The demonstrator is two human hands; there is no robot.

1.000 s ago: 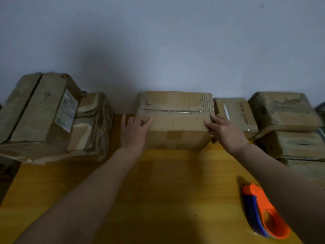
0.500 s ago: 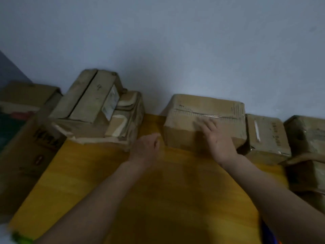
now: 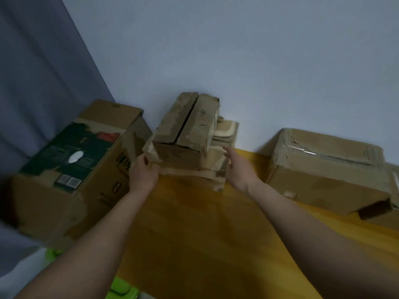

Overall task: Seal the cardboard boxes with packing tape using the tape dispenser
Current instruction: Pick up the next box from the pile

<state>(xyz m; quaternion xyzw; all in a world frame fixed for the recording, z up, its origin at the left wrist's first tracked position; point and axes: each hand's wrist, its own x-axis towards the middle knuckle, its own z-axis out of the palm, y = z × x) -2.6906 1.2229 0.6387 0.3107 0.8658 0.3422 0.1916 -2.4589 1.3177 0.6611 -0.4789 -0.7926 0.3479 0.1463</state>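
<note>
A: Left fingers?

B: Curled round the near-left corner of the flat bottom box (image 3: pixel 190 172), thumb on top of its edge, gripping. Left hand (image 3: pixel 142 174) set at that corner, wrist straight, forearm running back toward the lower left of the frame.

A: And the right?

B: Right fingers (image 3: pixel 229 152) straight and spread, pointing at the right side of the same stack, tips just beside the cardboard; contact not clear enough to call. Right hand (image 3: pixel 239 169) held palm inward, holding nothing, forearm stretching back to the lower right.

A: The stack itself?

B: Unsealed box marked "4" (image 3: pixel 186 128) on top of the bottom box, flaps meeting along an open dark seam, tilted slightly. Behind and right of it, folded cardboard pieces (image 3: pixel 224 132) against the wall. All resting at the far edge of the yellow wooden table (image 3: pixel 205 229).

A: Around the stack?

B: Left of it, a large printed carton (image 3: pixel 71 169), green panel on top, touching or nearly touching the left hand. Right of it, well apart, a taped box (image 3: pixel 323 169) with clear tape shining across its top. Beyond that box, at the frame's right edge, part of another box (image 3: pixel 394 186). Near the left forearm, below the table edge, something bright green (image 3: pixel 123 288), blurred.
</note>
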